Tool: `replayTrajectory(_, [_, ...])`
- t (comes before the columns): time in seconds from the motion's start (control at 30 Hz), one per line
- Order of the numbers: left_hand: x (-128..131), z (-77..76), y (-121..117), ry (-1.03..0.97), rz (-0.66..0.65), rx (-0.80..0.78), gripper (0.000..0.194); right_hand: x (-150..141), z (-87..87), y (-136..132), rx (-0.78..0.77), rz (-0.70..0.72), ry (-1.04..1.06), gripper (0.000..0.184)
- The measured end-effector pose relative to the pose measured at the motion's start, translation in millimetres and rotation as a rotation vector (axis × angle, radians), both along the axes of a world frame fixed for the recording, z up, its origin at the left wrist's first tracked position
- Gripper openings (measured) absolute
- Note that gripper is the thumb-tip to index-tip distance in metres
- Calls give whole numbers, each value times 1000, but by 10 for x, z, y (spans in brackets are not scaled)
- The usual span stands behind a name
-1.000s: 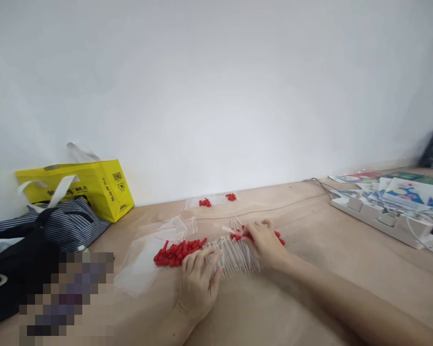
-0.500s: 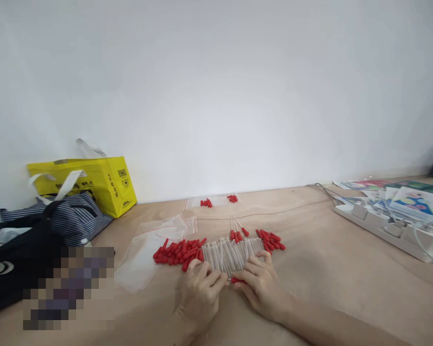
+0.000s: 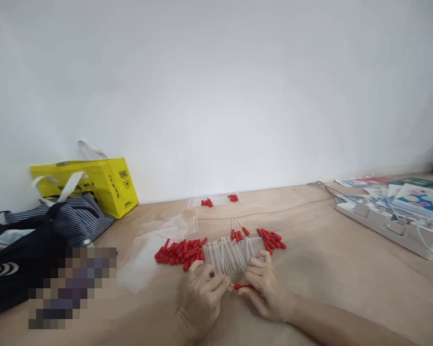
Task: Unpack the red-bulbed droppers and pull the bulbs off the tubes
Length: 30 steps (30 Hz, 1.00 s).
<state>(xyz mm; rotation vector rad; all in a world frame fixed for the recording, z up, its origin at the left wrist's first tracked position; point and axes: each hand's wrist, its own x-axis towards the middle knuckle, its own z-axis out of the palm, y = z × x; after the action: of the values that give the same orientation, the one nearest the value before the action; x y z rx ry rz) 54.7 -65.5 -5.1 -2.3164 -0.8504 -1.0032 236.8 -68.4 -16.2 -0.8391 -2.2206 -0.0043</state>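
Observation:
My right hand (image 3: 261,286) pinches a red rubber bulb (image 3: 237,287) between thumb and fingers. My left hand (image 3: 205,298) is closed on a glass dropper tube; only a short clear end (image 3: 232,286) shows, meeting the bulb's mouth. Just beyond both hands lies a row of clear glass tubes (image 3: 231,257). To its left is a heap of red bulbs (image 3: 178,252), to its right a smaller heap (image 3: 272,238). Several droppers with red bulbs fitted (image 3: 240,234) lie behind the row, tips toward the wall.
Clear zip bags (image 3: 140,259) lie flat at left. Another bag (image 3: 222,202) holding red-ended droppers rests by the wall. A yellow bag (image 3: 120,192) and striped bag (image 3: 79,221) stand far left. At right are a white power strip (image 3: 386,230), cables and printed cards (image 3: 418,197).
The red bulb and the tube end now show more clearly between my hands, which have moved slightly apart and nearer to me. The view has shifted slightly.

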Motion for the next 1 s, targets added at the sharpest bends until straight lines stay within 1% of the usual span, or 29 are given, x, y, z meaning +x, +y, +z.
replayTrajectory(0.13, [7,30,-17,-4,13,-2,20,16,18,-15,-23,29,-23,15])
replayTrajectory(0.23, [-25,33,-9,-54,35,-6,20,57,32,-20,-17,2,-21,13])
replayTrajectory(0.33, [-59,22,4,-140,63,-15,21,142,55,46,-14,-94,35,14])
replayTrajectory(0.43, [-35,54,24,-188,44,-66,22,271,86,217,5,-294,150,18])
replayTrajectory(0.5, [29,130,60,-204,8,-164,22,385,108,372,-25,-463,229,22])
replayTrajectory(0.53, [76,185,90,-214,-8,-234,22,451,119,455,-66,-535,261,24])
replayTrajectory(0.6, [203,314,179,-245,-25,-419,22,589,138,628,-210,-644,300,27])
replayTrajectory(0.7, [462,482,387,-354,35,-847,19,770,151,880,-564,-836,278,29])
replayTrajectory(0.73, [558,513,470,-415,84,-1007,20,812,148,959,-606,-860,272,29])
replayTrajectory(0.8, [749,525,638,-413,104,-1116,18,863,130,1102,-657,-879,263,30])
replayTrajectory(0.87, [916,480,788,-390,115,-1183,12,875,101,1220,-687,-885,253,31])
replayTrajectory(0.93, [1040,404,901,-361,144,-1216,7,861,68,1306,-717,-892,242,30])
replayTrajectory(1.0, [1114,328,970,-332,184,-1212,8,836,39,1358,-736,-895,233,28])
